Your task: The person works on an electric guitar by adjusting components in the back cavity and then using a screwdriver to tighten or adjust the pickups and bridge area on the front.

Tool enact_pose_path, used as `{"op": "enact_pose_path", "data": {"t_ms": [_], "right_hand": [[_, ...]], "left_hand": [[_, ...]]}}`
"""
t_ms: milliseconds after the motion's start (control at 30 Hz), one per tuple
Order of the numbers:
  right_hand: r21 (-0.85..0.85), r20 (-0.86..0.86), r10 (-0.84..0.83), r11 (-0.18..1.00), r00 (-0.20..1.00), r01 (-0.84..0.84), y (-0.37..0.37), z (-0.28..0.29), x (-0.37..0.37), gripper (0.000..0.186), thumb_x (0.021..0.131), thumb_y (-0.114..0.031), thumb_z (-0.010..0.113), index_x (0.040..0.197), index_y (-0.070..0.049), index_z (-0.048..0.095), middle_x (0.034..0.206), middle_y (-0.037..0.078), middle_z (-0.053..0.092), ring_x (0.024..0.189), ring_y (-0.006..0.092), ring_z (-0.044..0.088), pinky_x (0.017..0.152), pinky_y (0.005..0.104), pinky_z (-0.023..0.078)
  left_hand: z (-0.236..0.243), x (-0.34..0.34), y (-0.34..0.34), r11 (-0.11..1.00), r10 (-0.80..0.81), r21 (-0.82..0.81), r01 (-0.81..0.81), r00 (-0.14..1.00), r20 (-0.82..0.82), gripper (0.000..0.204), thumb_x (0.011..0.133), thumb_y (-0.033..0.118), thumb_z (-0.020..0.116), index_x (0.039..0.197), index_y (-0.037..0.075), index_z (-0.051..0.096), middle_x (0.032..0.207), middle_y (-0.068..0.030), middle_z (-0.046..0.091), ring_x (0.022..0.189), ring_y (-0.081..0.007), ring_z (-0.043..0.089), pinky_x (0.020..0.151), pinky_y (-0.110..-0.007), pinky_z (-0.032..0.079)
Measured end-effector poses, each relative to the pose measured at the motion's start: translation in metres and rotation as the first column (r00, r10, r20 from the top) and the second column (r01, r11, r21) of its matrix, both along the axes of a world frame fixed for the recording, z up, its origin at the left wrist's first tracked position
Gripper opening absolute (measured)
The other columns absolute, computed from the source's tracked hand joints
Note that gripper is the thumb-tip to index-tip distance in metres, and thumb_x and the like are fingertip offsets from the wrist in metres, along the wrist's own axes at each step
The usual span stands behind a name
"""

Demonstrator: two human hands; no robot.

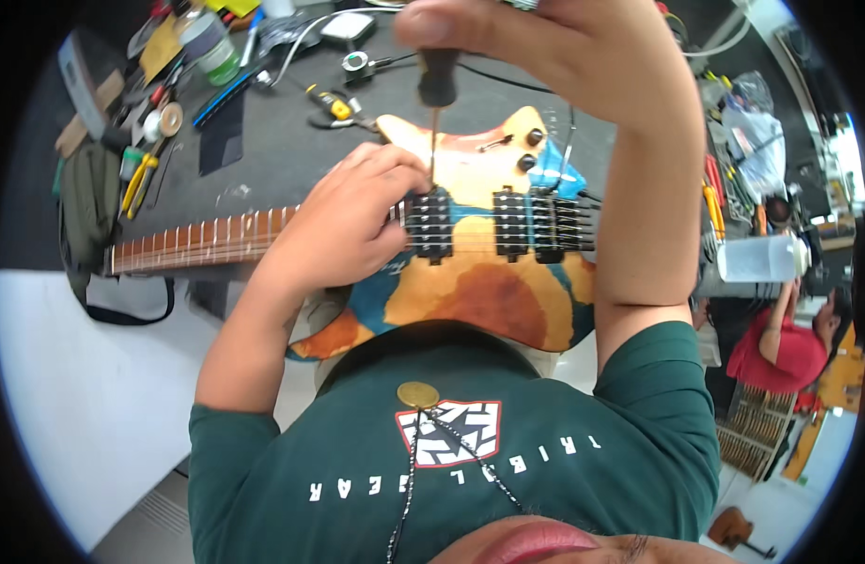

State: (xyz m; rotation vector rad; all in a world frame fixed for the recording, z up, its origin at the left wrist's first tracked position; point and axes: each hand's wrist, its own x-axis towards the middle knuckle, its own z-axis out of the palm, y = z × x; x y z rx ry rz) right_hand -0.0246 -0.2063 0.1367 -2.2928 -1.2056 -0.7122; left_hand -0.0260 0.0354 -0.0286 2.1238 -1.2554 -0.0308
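An electric guitar [507,291] with an orange, cream and blue body lies in front of me, its neck [197,240] pointing left. In my right hand [564,47], raised above the body, is a screwdriver [438,80] with a dark handle. Its thin shaft points straight down to the upper end of the black neck pickup [432,226]. My left hand [352,221] rests over the strings where neck meets body, fingertips beside the screwdriver's tip and thumb apart from them. A second black pickup [509,226] and the black bridge [554,230] sit farther right. The exact tip contact is hidden.
Yellow-handled pliers [336,106] lie just beyond the guitar. A bottle with green liquid [207,47], a dark flat phone-like slab [221,141] and more yellow-handled pliers [141,183] are at left. A translucent container [759,258] stands at right, near another person in red [780,352].
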Motion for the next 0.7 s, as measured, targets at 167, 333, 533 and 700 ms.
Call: {"op": "enact_pose_path", "data": {"t_ms": [167,333,533,700], "right_hand": [[0.083,-0.175,0.007,0.997,0.985,0.008,-0.009,-0.014,0.015,0.035,0.099,-0.007,0.075,0.133,-0.005,0.068,0.101,0.009,0.068,0.088,0.0183,0.066,0.081,0.0363,0.059],[0.074,-0.213,-0.035,0.996,0.976,0.052,0.004,-0.012,-0.001,0.037,0.099,-0.004,0.072,0.135,-0.001,0.065,0.1,0.007,0.065,0.089,0.0148,0.065,0.082,0.0325,0.061],[0.429,-0.186,-0.003,0.9,0.983,0.084,-0.033,-0.023,0.01,0.031,0.104,-0.008,0.072,0.133,0.001,0.066,0.102,-0.001,0.065,0.085,0.0057,0.063,0.072,0.0234,0.056],[0.846,-0.271,0.107,0.501,0.957,0.184,-0.068,-0.07,0.034,0.028,0.114,-0.024,0.068,0.13,-0.002,0.068,0.102,0.005,0.074,0.084,0.0131,0.074,0.081,0.0309,0.068]], "left_hand": [[-0.012,0.0,0.005,1.0,0.012,-0.017,-0.011,1.0,0.021,0.042,0.081,-0.004,0.063,0.122,0.002,0.069,0.135,-0.011,0.072,0.127,-0.0385,0.064,0.112,-0.048,0.053],[-0.018,0.002,0.008,0.998,-0.009,-0.068,0.011,0.999,0.035,0.043,0.083,-0.004,0.063,0.125,0.001,0.07,0.135,-0.0116,0.072,0.125,-0.0384,0.065,0.111,-0.047,0.054],[0.003,-0.012,0.014,0.997,0.023,0.069,-0.031,0.993,0.113,0.043,0.091,0.005,0.075,0.134,0.002,0.071,0.142,-0.0137,0.072,0.128,-0.0401,0.068,0.112,-0.049,0.055],[0.003,-0.028,0.026,0.989,0.033,0.136,-0.055,0.987,0.158,0.053,0.094,0.014,0.083,0.144,0.004,0.069,0.146,-0.0157,0.071,0.136,-0.0398,0.067,0.115,-0.05,0.054]]}}
